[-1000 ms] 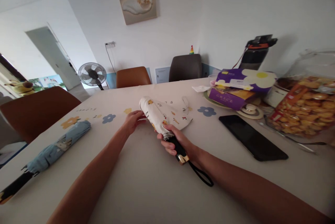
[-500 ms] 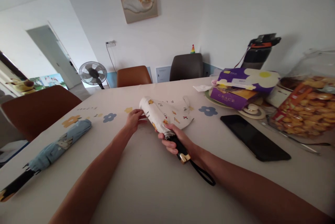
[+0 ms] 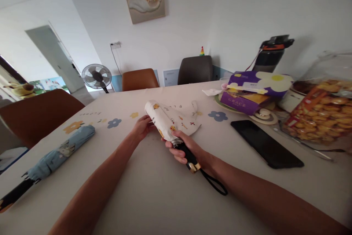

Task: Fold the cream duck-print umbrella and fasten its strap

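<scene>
A white folding umbrella (image 3: 162,119) with small cartoon prints lies partly rolled on the table, a loose flap of its canopy spread to the right. My right hand (image 3: 183,147) is wrapped round the black handle close to the canopy, with the thumb pressed on the fabric. A gold-coloured button part and a black wrist strap (image 3: 216,183) stick out below that hand. At the canopy's left edge, my left hand (image 3: 143,127) is closed with its fingers against the fabric; the fingertips are partly hidden. Farther left lies a rolled blue umbrella (image 3: 60,154) with a black handle.
A black phone (image 3: 266,143) lies to the right. Beyond it are purple boxes (image 3: 236,103) on a green plate, a clear container of snacks (image 3: 327,114) and a dark bottle (image 3: 269,55). Chairs (image 3: 140,80) and a fan (image 3: 96,76) stand past the table (image 3: 143,191).
My left hand has turned slightly and its fingers have slid a little further in against the canopy's left edge. My right hand keeps its hold on the handle.
</scene>
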A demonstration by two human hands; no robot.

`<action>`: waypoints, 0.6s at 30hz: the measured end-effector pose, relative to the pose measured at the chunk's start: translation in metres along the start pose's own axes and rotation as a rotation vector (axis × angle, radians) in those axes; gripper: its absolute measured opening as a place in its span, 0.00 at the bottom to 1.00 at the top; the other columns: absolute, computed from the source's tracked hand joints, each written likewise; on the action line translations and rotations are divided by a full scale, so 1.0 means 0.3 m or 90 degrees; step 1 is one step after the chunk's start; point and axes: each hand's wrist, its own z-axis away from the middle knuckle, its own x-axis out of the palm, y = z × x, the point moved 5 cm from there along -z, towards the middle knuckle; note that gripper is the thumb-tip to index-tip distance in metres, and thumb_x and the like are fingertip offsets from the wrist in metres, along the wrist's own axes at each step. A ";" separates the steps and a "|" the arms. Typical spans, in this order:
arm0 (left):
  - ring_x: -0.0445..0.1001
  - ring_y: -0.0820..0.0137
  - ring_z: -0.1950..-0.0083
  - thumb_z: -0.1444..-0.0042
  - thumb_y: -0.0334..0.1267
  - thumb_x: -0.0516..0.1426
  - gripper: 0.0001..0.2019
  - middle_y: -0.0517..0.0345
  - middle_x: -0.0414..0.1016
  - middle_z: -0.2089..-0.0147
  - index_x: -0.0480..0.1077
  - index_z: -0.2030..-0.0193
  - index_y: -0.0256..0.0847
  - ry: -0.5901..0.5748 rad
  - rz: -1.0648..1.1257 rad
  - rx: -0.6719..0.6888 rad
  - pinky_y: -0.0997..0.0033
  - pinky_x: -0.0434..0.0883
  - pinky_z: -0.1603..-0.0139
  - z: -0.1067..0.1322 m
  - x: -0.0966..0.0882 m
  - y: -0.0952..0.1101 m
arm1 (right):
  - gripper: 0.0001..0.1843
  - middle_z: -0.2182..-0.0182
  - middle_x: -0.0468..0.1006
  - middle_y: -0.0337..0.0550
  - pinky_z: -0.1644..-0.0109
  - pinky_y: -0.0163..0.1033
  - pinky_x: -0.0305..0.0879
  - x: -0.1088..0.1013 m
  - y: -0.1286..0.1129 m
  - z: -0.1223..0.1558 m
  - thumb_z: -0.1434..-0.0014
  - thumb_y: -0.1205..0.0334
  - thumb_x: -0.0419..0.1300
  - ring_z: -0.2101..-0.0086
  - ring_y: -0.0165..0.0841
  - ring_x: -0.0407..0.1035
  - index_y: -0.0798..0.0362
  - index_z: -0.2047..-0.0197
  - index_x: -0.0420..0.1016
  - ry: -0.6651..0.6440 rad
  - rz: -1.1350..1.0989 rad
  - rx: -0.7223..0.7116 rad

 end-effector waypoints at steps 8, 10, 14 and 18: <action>0.68 0.72 0.74 0.55 0.23 0.55 0.04 0.55 0.70 0.74 0.68 0.73 0.34 0.127 0.010 -0.018 0.71 0.70 0.70 0.006 -0.003 -0.012 | 0.14 0.77 0.65 0.34 0.88 0.28 0.53 0.019 0.030 0.007 0.43 0.53 0.53 0.87 0.20 0.52 0.56 0.63 0.64 0.013 0.071 0.002; 0.66 0.73 0.76 0.51 0.28 0.55 0.03 0.56 0.68 0.76 0.66 0.74 0.36 0.174 0.016 -0.019 0.70 0.69 0.70 0.002 -0.020 -0.005 | 0.16 0.82 0.63 0.33 0.87 0.29 0.54 0.014 0.036 0.004 0.43 0.50 0.52 0.88 0.21 0.51 0.56 0.67 0.65 0.045 0.110 0.010; 0.69 0.71 0.73 0.42 0.45 0.49 0.15 0.52 0.69 0.74 0.67 0.72 0.36 0.172 0.045 -0.028 0.70 0.70 0.69 0.012 -0.002 0.022 | 0.20 0.90 0.59 0.32 0.87 0.29 0.54 -0.009 0.046 0.000 0.42 0.47 0.49 0.89 0.23 0.52 0.55 0.74 0.63 0.134 0.173 0.028; 0.73 0.64 0.64 0.47 0.46 0.56 0.16 0.46 0.74 0.65 0.71 0.61 0.34 0.034 0.099 -0.052 0.68 0.72 0.63 0.052 0.094 0.030 | 0.19 0.90 0.61 0.34 0.86 0.29 0.55 -0.017 0.063 0.000 0.42 0.48 0.49 0.89 0.24 0.53 0.55 0.74 0.63 0.158 0.189 0.059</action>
